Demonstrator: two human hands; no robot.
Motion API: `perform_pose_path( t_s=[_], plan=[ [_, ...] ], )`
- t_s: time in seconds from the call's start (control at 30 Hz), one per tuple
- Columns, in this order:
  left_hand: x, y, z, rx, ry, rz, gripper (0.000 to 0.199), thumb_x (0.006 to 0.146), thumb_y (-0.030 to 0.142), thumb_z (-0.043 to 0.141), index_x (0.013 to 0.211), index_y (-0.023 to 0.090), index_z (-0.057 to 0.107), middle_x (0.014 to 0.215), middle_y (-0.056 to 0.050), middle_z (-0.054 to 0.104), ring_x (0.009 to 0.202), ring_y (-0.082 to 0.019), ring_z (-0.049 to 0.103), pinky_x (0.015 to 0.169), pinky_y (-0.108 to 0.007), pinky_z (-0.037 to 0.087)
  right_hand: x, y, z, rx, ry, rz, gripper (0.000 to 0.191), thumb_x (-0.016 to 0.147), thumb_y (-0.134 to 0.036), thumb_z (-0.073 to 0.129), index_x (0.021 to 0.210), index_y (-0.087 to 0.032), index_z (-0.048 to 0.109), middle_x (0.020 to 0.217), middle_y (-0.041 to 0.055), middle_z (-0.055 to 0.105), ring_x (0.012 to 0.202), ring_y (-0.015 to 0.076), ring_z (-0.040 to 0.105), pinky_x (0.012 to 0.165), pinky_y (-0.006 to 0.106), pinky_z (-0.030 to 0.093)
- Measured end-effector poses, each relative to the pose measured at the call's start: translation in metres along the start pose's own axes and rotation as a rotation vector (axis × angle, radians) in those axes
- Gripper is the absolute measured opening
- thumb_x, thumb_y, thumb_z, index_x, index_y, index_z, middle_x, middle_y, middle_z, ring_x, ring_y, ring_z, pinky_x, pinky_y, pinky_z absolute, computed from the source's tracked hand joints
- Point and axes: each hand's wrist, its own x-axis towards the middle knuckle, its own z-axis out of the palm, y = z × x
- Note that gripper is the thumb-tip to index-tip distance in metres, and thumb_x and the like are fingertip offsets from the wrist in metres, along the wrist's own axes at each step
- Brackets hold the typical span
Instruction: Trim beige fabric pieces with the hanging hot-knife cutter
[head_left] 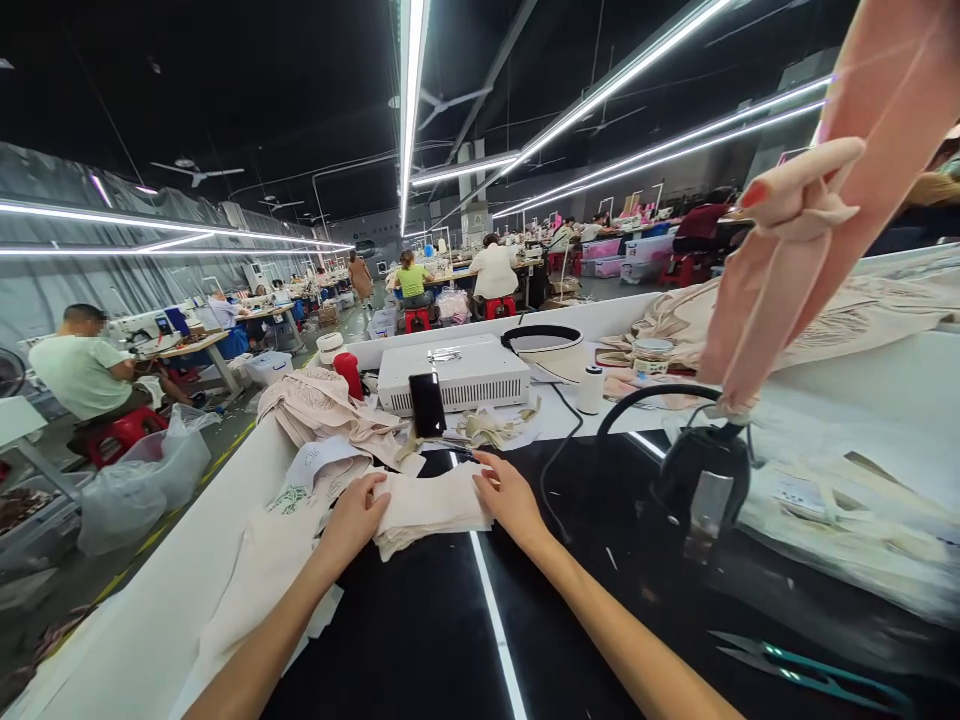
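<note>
While both forearms are reaching forward over a glossy black tabletop [390, 640], the two hands are holding a stack of cloth [435, 503] at its opposite ends. The left hand [354, 515] is gripping the left end, its thumb lying over the top layer and its fingers bending around the corner. The right hand [514, 502] is gripping the right end between thumb and fingers, with the index finger stretching along the far edge. The off-white stack is lying near the far side of the black surface, its layers showing unevenly along the near edge.

Just beyond it, a phone [427, 405] is standing upright in front of a white metal box [454, 375], and some cloth scraps [491, 425] are lying to the right of the phone. On the left, a heap of beige cloth [322, 405] is spreading near a red object [347, 376], while pale fabric pieces [251, 575] are lying beside the left forearm. At the lower right, a pair of thread snips [814, 672] is resting on the black surface, well apart from the hands. A knotted pink cloth [780, 260] is hanging above a black device [701, 475]. Farther back on the left, a person [82, 375] is sitting on a red stool [124, 432].
</note>
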Motion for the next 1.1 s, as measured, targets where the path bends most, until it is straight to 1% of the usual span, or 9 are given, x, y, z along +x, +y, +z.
perform_pose_path(
  t_s=[0.2, 0.37, 0.5, 0.63, 0.7, 0.77, 0.9, 1.03, 1.1],
  plan=[
    [0.002, 0.008, -0.003, 0.045, 0.001, 0.012, 0.042, 0.087, 0.032, 0.052, 0.122, 0.015, 0.070, 0.106, -0.010, 0.073, 0.091, -0.025, 0.068, 0.090, -0.035, 0.049, 0.000, 0.002, 0.000, -0.076, -0.023, -0.069, 0.021, 0.098, -0.032, 0.065, 0.112, -0.015, 0.067, 0.112, 0.0069, 0.070, 0.096, 0.0204, 0.070, 0.087, 0.042, 0.060],
    [0.003, 0.013, -0.003, 0.105, 0.015, 0.026, 0.040, 0.089, 0.030, 0.051, 0.121, 0.016, 0.070, 0.097, -0.008, 0.073, 0.084, -0.024, 0.068, 0.085, -0.034, 0.050, 0.009, -0.003, 0.002, -0.140, 0.064, -0.109, 0.022, 0.099, -0.033, 0.064, 0.113, -0.016, 0.066, 0.114, 0.0074, 0.069, 0.100, 0.0216, 0.069, 0.089, 0.043, 0.059],
    [0.000, 0.011, -0.003, 0.178, 0.021, 0.036, 0.038, 0.094, 0.031, 0.050, 0.124, 0.018, 0.069, 0.093, -0.007, 0.071, 0.083, -0.023, 0.068, 0.084, -0.034, 0.051, 0.007, -0.005, 0.002, -0.196, 0.112, -0.109, 0.021, 0.099, -0.031, 0.064, 0.112, -0.016, 0.066, 0.115, 0.0074, 0.069, 0.101, 0.0217, 0.068, 0.089, 0.043, 0.059],
    [-0.007, 0.011, -0.008, 0.294, 0.069, 0.064, 0.040, 0.098, 0.034, 0.049, 0.130, 0.016, 0.065, 0.107, -0.013, 0.067, 0.097, -0.029, 0.067, 0.088, -0.041, 0.051, -0.005, -0.017, 0.003, -0.260, 0.140, -0.129, 0.017, 0.097, -0.019, 0.061, 0.114, -0.017, 0.066, 0.119, 0.0091, 0.067, 0.109, 0.0248, 0.065, 0.096, 0.047, 0.054],
    [-0.008, 0.016, -0.009, 0.349, 0.109, 0.104, 0.042, 0.101, 0.033, 0.044, 0.134, 0.014, 0.061, 0.120, -0.017, 0.062, 0.112, -0.034, 0.062, 0.097, -0.047, 0.048, -0.011, -0.028, 0.005, -0.277, 0.115, -0.187, 0.025, 0.095, -0.008, 0.055, 0.114, -0.018, 0.068, 0.118, 0.0104, 0.067, 0.113, 0.0259, 0.063, 0.100, 0.045, 0.051],
    [-0.007, 0.022, -0.007, 0.381, 0.115, 0.174, 0.042, 0.103, 0.029, 0.039, 0.137, 0.015, 0.058, 0.134, -0.018, 0.057, 0.128, -0.034, 0.053, 0.109, -0.050, 0.041, -0.018, -0.040, 0.010, -0.288, 0.054, -0.267, 0.032, 0.092, -0.002, 0.052, 0.111, -0.020, 0.070, 0.118, 0.0102, 0.069, 0.114, 0.0251, 0.063, 0.102, 0.041, 0.049],
    [-0.003, 0.027, 0.009, 0.392, -0.001, 0.308, 0.041, 0.104, 0.029, 0.042, 0.141, 0.022, 0.056, 0.152, -0.010, 0.049, 0.147, -0.028, 0.037, 0.123, -0.048, 0.026, -0.033, -0.053, 0.024, -0.332, -0.088, -0.393, 0.033, 0.090, -0.002, 0.054, 0.111, -0.021, 0.072, 0.120, 0.0088, 0.071, 0.113, 0.0245, 0.064, 0.099, 0.037, 0.050],
    [-0.002, 0.018, 0.027, 0.402, -0.114, 0.284, 0.042, 0.102, 0.030, 0.045, 0.141, 0.020, 0.056, 0.153, -0.015, 0.049, 0.146, -0.036, 0.039, 0.119, -0.061, 0.030, -0.043, -0.048, 0.029, -0.388, -0.177, -0.430, 0.025, 0.096, -0.010, 0.054, 0.105, -0.021, 0.075, 0.111, 0.0100, 0.076, 0.106, 0.0269, 0.068, 0.095, 0.041, 0.053],
    [-0.003, 0.013, 0.031, 0.400, -0.144, 0.262, 0.042, 0.102, 0.028, 0.044, 0.141, 0.019, 0.056, 0.154, -0.017, 0.047, 0.145, -0.036, 0.041, 0.117, -0.062, 0.031, -0.045, -0.046, 0.026, -0.396, -0.207, -0.440, 0.026, 0.098, -0.012, 0.052, 0.106, -0.021, 0.075, 0.111, 0.0109, 0.076, 0.106, 0.0275, 0.069, 0.096, 0.042, 0.054]
  ],
)
